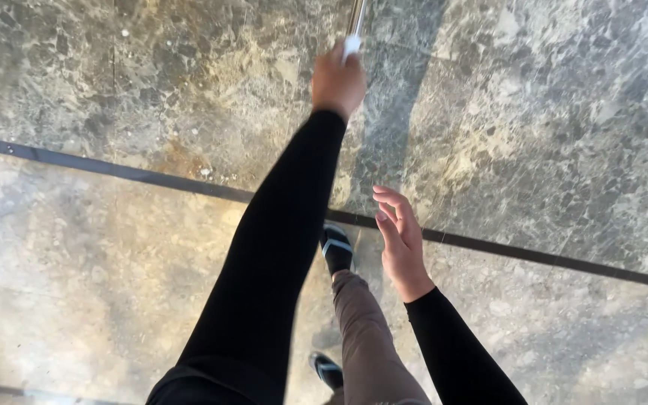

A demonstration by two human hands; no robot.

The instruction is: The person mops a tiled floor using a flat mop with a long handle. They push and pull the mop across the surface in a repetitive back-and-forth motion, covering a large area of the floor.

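Left hand (337, 81) extended forward, fingers closed round a slim metal pole (355, 26) near its white lower section; the pole runs out of frame at top; judged rigid, light, smooth, best gripped where held; right hand (401, 244) empty, fingers loosely spread, over the stone floor (549, 127); sandalled foot (337, 249) below; no containers visible.

No packages, labels, signs or screens

Nothing of that kind shows anywhere in the head view: no box or wrapper, no printed label, no sign and no screen, neither near the hands nor farther out toward the edges.
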